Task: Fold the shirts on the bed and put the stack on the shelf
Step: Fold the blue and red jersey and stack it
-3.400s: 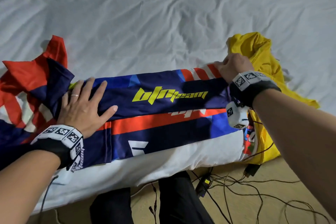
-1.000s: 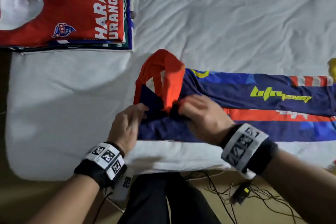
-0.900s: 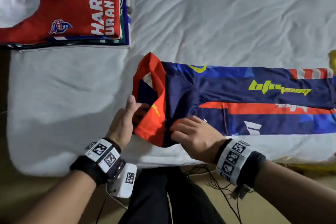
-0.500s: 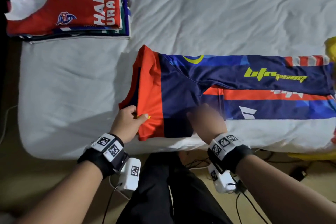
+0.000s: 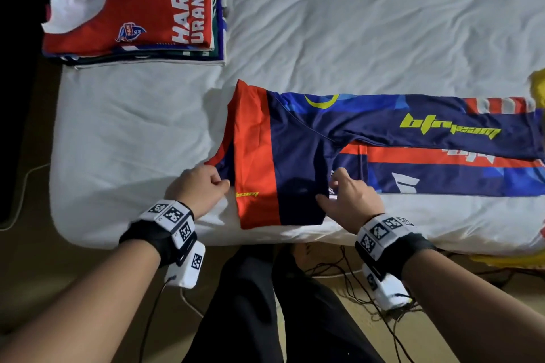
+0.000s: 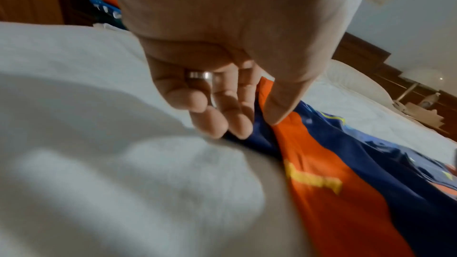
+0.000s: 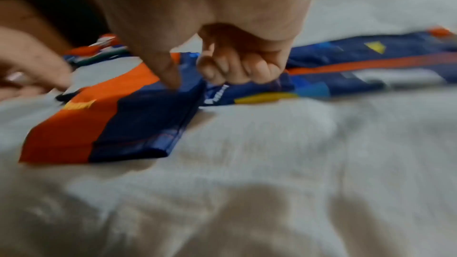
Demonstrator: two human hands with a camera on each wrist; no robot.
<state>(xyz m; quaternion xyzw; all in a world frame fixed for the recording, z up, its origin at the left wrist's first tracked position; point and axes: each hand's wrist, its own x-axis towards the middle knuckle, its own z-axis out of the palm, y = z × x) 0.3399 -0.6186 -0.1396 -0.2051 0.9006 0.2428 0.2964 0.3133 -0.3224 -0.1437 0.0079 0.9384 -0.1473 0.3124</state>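
Observation:
A navy, blue and orange jersey (image 5: pixel 413 138) lies folded into a long band across the white bed (image 5: pixel 132 141). Its orange-and-navy sleeve (image 5: pixel 265 162) is turned down flat over the left end. My left hand (image 5: pixel 222 183) pinches the jersey's left edge beside the sleeve; in the left wrist view my left hand (image 6: pixel 254 122) has its thumb on the orange cloth (image 6: pixel 321 183) and its fingers under the navy layer. My right hand (image 5: pixel 330 191) holds the sleeve's right hem, and in the right wrist view my right hand (image 7: pixel 190 83) has its thumb on the navy sleeve (image 7: pixel 138 124), fingers curled.
A stack of folded shirts (image 5: pixel 129 3), a red one on top, sits at the bed's far left corner. A yellow shirt (image 5: pixel 538 82) shows at the right edge. Black cables (image 5: pixel 339 268) lie on the floor below the bed's near edge, beside my dark trouser legs (image 5: pixel 265 303).
The view has shifted to the jersey's left end. The raised orange sleeve has been turned down and laid flat across the jersey. Both hands now hold its edges low near the bed's front.

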